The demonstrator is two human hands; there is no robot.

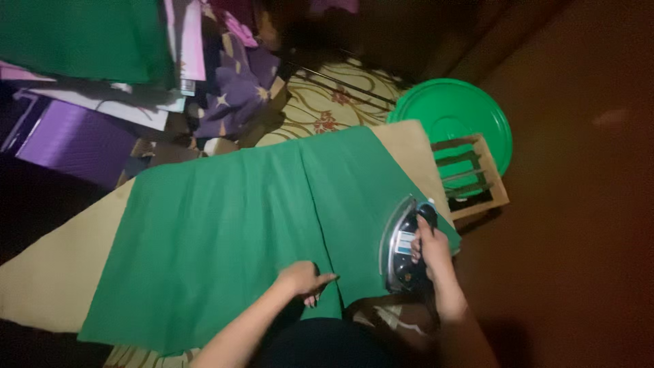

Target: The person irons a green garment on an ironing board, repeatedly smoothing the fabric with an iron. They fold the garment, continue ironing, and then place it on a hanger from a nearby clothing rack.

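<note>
1. a dim room with a patterned floor covering (327,102) in cream and red; a padded tan bench (48,272) runs across the view.
2. a green cloth (218,232) lies spread flat over most of the bench, with a straight fold or seam running down it near the middle.
3. the right hand (430,245) has its grip clamped round the dark handle of an iron (402,245), fingers wrapped shut; the iron sits on the green cloth near the cloth's right edge, its point away from the person.
4. the left hand (303,278) rests on the cloth at the near edge, just left of the seam, fingers loosely curled with the tips pressing the fabric; it holds nothing.
5. the two hands are near each other, the seam between them.
6. beyond the bench's far end stands a small wooden rack (477,178), partly over a round green lid (453,116) on the floor.
7. at upper left lie piled fabrics (231,75), purple with pale flowers, and more green cloth.
</note>
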